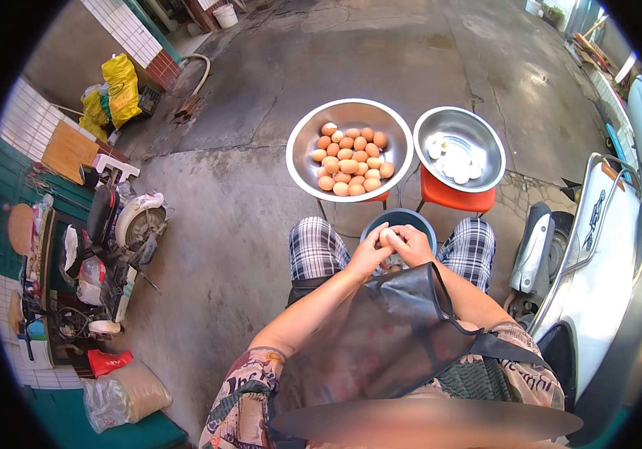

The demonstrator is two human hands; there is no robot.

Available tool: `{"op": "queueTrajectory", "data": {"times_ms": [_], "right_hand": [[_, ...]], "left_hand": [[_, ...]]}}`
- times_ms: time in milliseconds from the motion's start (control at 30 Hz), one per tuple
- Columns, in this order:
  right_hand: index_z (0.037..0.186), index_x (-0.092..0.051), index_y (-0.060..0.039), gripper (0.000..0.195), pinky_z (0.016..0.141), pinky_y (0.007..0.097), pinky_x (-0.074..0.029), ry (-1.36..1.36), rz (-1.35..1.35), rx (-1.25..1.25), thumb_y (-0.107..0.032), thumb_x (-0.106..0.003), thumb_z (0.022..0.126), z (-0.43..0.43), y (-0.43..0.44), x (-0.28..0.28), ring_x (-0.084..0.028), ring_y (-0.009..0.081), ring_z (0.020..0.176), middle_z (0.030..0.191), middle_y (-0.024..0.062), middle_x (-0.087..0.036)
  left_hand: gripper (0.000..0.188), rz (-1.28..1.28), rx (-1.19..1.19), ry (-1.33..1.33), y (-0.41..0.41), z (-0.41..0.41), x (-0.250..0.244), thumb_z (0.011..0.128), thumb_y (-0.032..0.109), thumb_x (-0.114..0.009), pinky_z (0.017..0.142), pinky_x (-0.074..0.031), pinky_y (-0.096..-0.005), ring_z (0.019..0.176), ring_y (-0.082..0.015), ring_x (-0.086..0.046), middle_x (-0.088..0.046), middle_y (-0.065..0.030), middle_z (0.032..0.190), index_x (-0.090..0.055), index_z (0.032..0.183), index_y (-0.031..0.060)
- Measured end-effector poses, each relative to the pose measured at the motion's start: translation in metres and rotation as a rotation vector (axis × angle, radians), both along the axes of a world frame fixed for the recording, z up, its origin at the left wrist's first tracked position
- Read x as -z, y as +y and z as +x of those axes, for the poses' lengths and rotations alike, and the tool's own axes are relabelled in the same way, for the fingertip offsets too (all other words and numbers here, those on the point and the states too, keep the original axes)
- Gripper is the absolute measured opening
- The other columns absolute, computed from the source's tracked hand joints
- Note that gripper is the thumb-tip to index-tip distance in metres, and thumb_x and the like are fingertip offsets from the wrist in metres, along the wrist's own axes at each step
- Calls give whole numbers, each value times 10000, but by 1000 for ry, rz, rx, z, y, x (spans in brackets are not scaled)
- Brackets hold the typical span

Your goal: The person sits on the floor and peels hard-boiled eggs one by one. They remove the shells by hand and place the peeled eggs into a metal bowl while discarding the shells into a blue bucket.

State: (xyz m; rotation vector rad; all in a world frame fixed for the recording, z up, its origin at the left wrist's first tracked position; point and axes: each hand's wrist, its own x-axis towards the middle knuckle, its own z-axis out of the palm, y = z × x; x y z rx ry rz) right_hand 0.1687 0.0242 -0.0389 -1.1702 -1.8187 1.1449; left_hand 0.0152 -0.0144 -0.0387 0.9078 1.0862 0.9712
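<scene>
Both my hands hold one brown egg between them, above a blue-grey bucket set between my knees. My left hand wraps its left side, while the thumb and fingers of my right hand press on it from the right. How much shell is on it cannot be told, as fingers cover most of it. Beyond the bucket, a wide metal basin holds several brown eggs; two at its far side show broken shell. To its right, a smaller metal bowl contains several white peeled eggs.
Red stools support the basin and bowl. A white motor scooter stands close on my right. Leftward are an electric scooter, a filled sack and yellow bags. A dark apron covers my lap. The concrete floor is cracked.
</scene>
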Motion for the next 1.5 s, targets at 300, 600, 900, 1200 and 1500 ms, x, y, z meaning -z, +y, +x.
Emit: {"op": "queueTrajectory", "data": {"times_ms": [300, 600, 900, 1200, 1500], "right_hand": [[996, -637, -48, 218, 674, 366, -470, -31, 188, -69, -176, -522, 862, 1, 0, 9, -588, 317, 744, 806, 160, -590], [901, -663, -41, 208, 717, 361, -499, -68, 100, 78, -176, -534, 811, 6, 2, 21, -627, 300, 800, 854, 154, -642], [897, -663, -33, 163, 691, 306, -491, 31, -23, 117, -167, -585, 848, 9, 11, 20, -630, 219, 773, 849, 109, -650], [942, -648, -47, 207, 700, 299, -492, 90, -81, 122, -230, -591, 866, 8, 11, 20, -625, 213, 786, 854, 112, -633], [1015, -638, -58, 282, 727, 322, -489, 36, -31, 26, -291, -590, 864, 5, 1, 3, -613, 260, 829, 931, 130, -604]], "left_hand": [[594, 112, -75, 232, 0, 3, 7, 806, 103, -677, 479, -423, -194, 653, -60, -510, -571, -43, 937, -394, 1324, 32], [622, 27, -46, -22, -1, 1, 9, 840, 93, -630, 513, -478, -213, 819, -149, -619, -575, -87, 1076, -295, 1354, -6], [494, -111, -107, -191, 3, -6, -2, 846, 130, -642, 525, -435, -194, 944, -194, -626, -570, -76, 1124, -384, 1259, 45], [424, -132, -81, -275, 1, -3, -8, 860, 174, -630, 568, -421, -181, 927, -133, -609, -581, -43, 1122, -461, 1234, 67], [438, -115, -58, -263, 1, -2, -4, 854, 182, -642, 571, -423, -183, 931, -140, -609, -581, -37, 1092, -451, 1228, 59]]}}
